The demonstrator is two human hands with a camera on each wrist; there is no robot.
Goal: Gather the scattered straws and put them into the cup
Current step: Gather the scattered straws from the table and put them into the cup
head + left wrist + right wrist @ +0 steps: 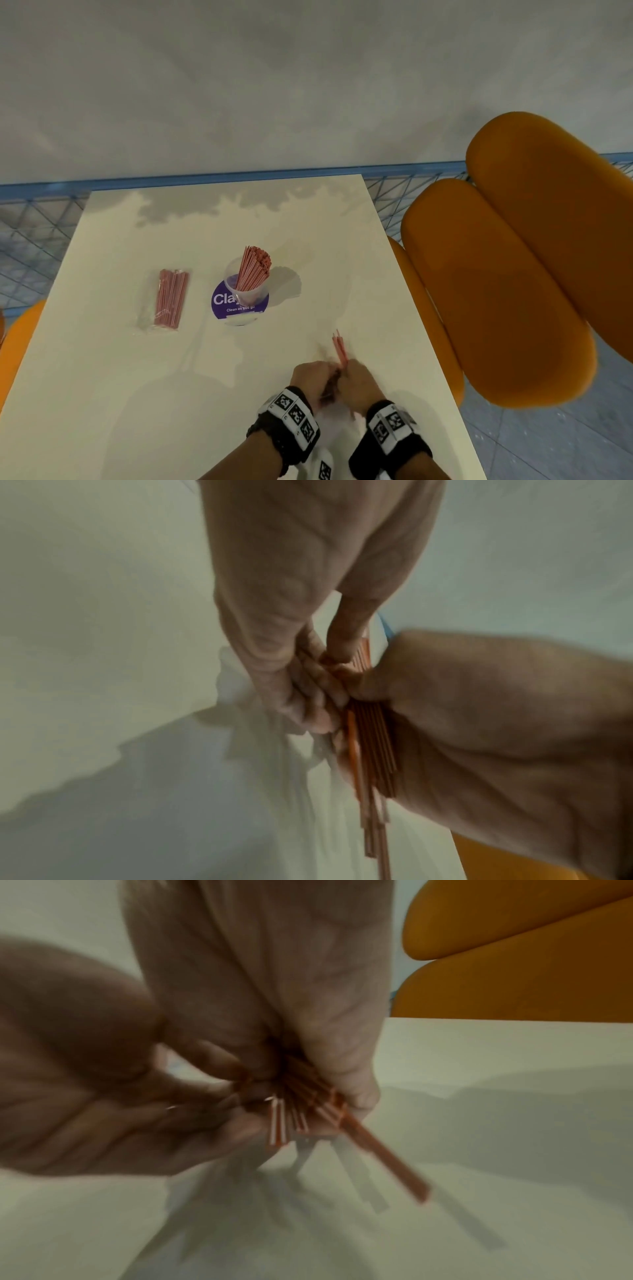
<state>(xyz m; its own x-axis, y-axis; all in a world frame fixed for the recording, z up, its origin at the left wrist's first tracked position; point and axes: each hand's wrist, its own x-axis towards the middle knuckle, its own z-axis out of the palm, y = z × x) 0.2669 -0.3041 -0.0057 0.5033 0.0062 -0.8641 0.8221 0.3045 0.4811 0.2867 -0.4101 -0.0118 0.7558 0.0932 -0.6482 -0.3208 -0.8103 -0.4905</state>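
Red straws (340, 349), a small bunch, gripped by right hand (356, 378), fingers curled round them; left hand (312, 375) touches it and pinches the same bunch, over the white table (102, 377) near its 5 o'clock corner. Clear cup (247, 286), holding many straws, stands at 11 o'clock from the hands, well apart. Bagged straw pack (169, 298) at 9 o'clock of the cup.

Red-and-white striped straws (340, 347), clear cup (247, 288) on purple sticker (219, 303), cream table (102, 377), orange chairs (513, 274).
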